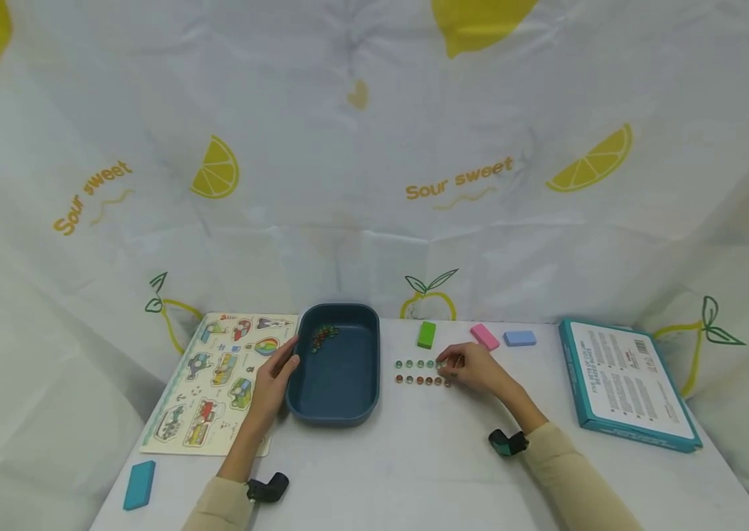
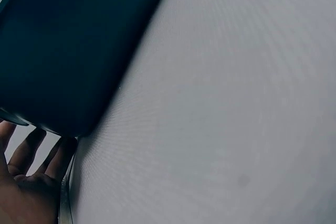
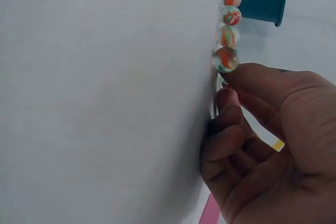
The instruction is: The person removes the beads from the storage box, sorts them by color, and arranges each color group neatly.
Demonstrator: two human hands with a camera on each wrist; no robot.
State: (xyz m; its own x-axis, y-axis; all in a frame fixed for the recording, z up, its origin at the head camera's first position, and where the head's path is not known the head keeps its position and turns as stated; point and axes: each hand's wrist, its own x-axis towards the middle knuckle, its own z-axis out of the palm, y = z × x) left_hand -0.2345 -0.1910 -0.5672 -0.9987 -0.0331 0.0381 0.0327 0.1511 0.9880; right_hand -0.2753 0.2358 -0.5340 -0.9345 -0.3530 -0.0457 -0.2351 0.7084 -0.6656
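- While you lean over it, the bench (image 1: 414,472) carries everything under a white cloth, with a lemon-print sheet (image 1: 374,147) hung behind and at both sides.
- At your far right lies a flat teal-edged box (image 1: 626,383), printed side up, well apart from your hands.
- At your left lies a picture puzzle board (image 1: 215,380); your left forearm crosses its near right corner.
- Between the board and the marble rows sits a dark blue tub (image 1: 338,402), with a small cluster of marbles (image 1: 324,336) in its far left corner.
- Your left hand (image 1: 276,376) rests against the tub's left wall with the fingers (image 2: 37,150) straight and relaxed; they touch the outside and grip nothing.
- Your right hand (image 1: 474,367) is at the right end of the rows, fingers (image 3: 231,129) curled in; the thumb and forefinger tips pinch or press the end marble (image 3: 226,59) of a row, though you cannot tell whether it is lifted off the cloth.
- Two short rows of marbles (image 1: 422,372) lie side by side just right of the tub, greenish ones farther away and reddish ones nearer.
- Beyond the rows lie a green block (image 1: 426,334), a pink block (image 1: 483,336) and a pale blue block (image 1: 520,338), set apart from one another.
- A teal block (image 1: 139,484) lies alone near the front left corner.
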